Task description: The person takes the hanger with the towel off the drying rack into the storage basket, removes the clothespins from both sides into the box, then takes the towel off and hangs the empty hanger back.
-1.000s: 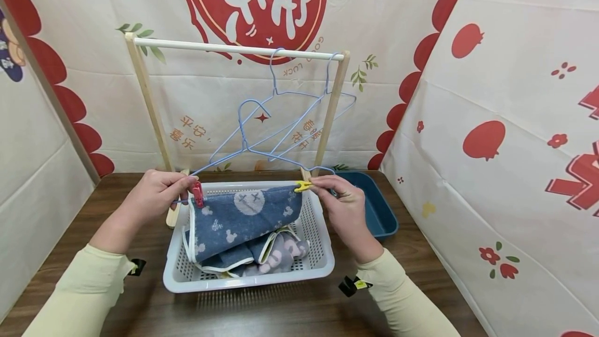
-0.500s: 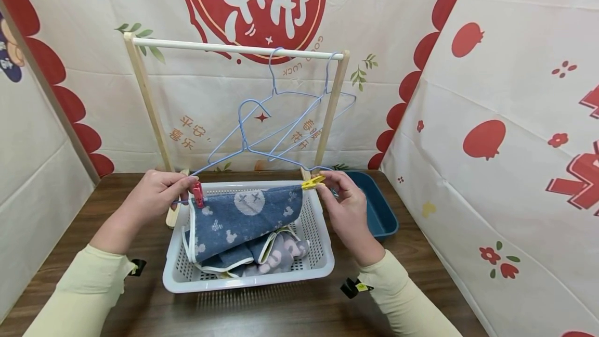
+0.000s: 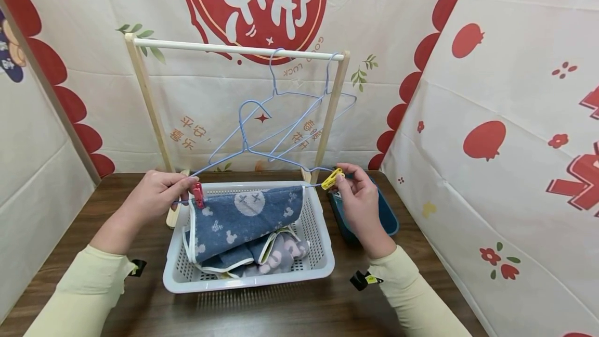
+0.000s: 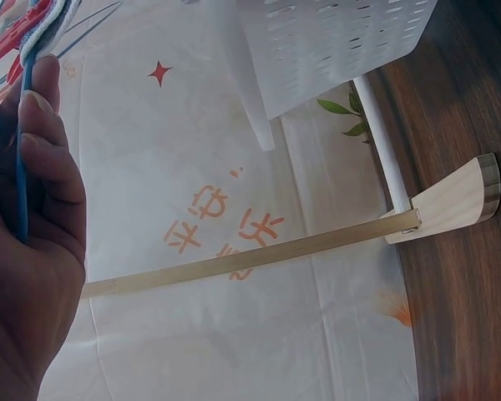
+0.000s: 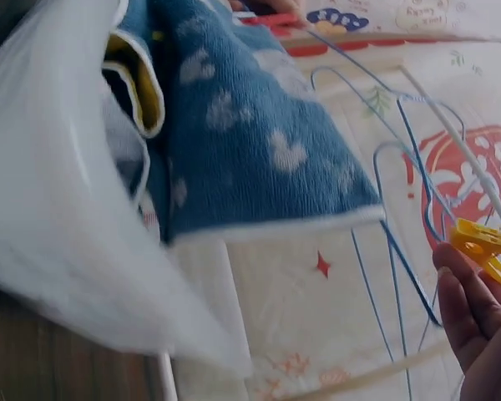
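Observation:
My left hand [image 3: 159, 191] grips the left end of a blue wire hanger [image 3: 245, 145]. A blue patterned towel [image 3: 252, 222] with white edging hangs folded over the hanger's lower bar, its lower part in the white basket. Beside my left fingers, a red clothespin [image 3: 198, 195] clamps the towel's left corner to the bar. My right hand [image 3: 359, 199] pinches a yellow clothespin [image 5: 482, 245] between thumb and fingers, near the hanger's right end and apart from the towel. Whether this clothespin touches the wire, I cannot tell.
More cloth, grey and pink [image 3: 283, 254], lies in the white basket [image 3: 248, 285]. Behind it stands a rack [image 3: 234, 48] with two more blue hangers [image 3: 299, 92] on its rod. A dark blue bin [image 3: 386, 217] sits at the right, partly behind my right hand.
The yellow clothespin has come off the towel's right corner and moved right with my right hand. My left hand, the hanger and the towel have stayed nearly still.

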Motion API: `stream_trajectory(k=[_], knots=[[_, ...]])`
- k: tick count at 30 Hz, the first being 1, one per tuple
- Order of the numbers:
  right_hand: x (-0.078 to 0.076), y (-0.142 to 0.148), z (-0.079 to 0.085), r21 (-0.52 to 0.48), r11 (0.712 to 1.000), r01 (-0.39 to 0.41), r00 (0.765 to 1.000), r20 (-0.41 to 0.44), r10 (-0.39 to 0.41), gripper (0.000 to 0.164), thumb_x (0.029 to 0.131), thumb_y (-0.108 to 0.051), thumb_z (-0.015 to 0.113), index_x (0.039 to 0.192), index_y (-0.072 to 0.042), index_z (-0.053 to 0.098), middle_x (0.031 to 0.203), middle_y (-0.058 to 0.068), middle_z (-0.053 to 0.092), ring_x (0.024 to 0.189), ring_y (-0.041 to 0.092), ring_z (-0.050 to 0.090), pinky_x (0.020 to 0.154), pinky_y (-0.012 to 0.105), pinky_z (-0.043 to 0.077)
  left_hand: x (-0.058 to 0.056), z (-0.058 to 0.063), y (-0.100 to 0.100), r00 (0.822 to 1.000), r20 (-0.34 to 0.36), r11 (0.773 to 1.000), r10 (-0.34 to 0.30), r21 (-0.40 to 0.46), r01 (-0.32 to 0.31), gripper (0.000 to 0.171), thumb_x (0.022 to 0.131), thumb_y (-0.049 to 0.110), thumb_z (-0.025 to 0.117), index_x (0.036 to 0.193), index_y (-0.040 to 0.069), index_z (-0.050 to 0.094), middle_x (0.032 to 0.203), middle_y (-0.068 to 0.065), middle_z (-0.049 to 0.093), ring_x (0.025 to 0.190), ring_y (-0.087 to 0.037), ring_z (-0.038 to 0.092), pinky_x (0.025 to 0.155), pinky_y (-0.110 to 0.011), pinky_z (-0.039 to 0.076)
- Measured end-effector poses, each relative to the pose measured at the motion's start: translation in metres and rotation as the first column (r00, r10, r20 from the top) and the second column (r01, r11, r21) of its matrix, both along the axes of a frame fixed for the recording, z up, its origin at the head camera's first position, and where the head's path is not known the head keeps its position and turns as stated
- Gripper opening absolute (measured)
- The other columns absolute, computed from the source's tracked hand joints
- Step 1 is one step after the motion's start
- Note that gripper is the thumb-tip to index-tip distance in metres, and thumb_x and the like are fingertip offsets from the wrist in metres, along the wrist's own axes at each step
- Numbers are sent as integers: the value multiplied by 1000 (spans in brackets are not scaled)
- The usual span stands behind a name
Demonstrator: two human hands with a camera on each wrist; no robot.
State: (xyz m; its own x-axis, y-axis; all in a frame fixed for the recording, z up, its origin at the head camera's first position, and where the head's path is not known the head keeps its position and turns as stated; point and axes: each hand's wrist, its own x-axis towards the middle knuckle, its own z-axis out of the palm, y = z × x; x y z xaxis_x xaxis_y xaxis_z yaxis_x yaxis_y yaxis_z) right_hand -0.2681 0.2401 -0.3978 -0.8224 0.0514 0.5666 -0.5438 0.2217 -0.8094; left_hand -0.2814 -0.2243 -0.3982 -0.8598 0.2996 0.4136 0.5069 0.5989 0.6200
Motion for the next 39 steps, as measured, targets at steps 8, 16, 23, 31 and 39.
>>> stream_trajectory(k=[8, 16, 23, 31, 39], knots=[[-12, 29, 6, 114, 990, 89, 995, 25, -92, 27, 116, -15, 61, 138, 0, 63, 116, 19, 69, 82, 21, 75, 79, 23, 62, 0, 1, 2, 1000, -5, 1000, -8, 13, 8, 27, 113, 24, 68, 90, 16, 80, 70, 2, 65, 61, -19, 57, 52, -32, 52], [-26, 55, 10, 194, 968, 158, 983, 62, -173, 31, 113, -14, 67, 141, -2, 61, 112, 19, 65, 79, 20, 64, 69, 17, 53, 1, 1, 3, 1000, -14, 1000, -10, 12, 10, 28, 113, 23, 68, 88, 17, 80, 70, 4, 64, 60, -18, 57, 51, -32, 51], [-52, 79, 1, 428, 883, 191, 947, 157, -281, 39, 108, -7, 70, 145, 1, 59, 124, 20, 60, 91, 28, 61, 78, 22, 56, 0, 1, 4, 1000, -27, 1000, -14, 10, 15, 27, 113, 22, 69, 89, 16, 80, 70, 5, 64, 60, -21, 58, 50, -32, 51], [-92, 102, -16, 729, 681, 69, 884, 271, -380, 49, 109, -5, 60, 155, 8, 50, 143, 33, 58, 121, 45, 59, 109, 62, 53, 0, 3, 5, 998, -58, 1000, -24, 18, 25, 26, 111, 18, 70, 87, 15, 79, 69, 7, 64, 57, -15, 56, 49, -30, 49], [-121, 109, -31, 864, 504, -13, 847, 277, -454, 33, 103, -1, 60, 133, 12, 64, 127, 33, 69, 106, 43, 66, 102, 61, 56, 2, 4, 7, 998, -59, 999, -38, 32, 40, 23, 111, 14, 70, 90, 14, 80, 70, 8, 65, 57, -13, 57, 50, -30, 50]])
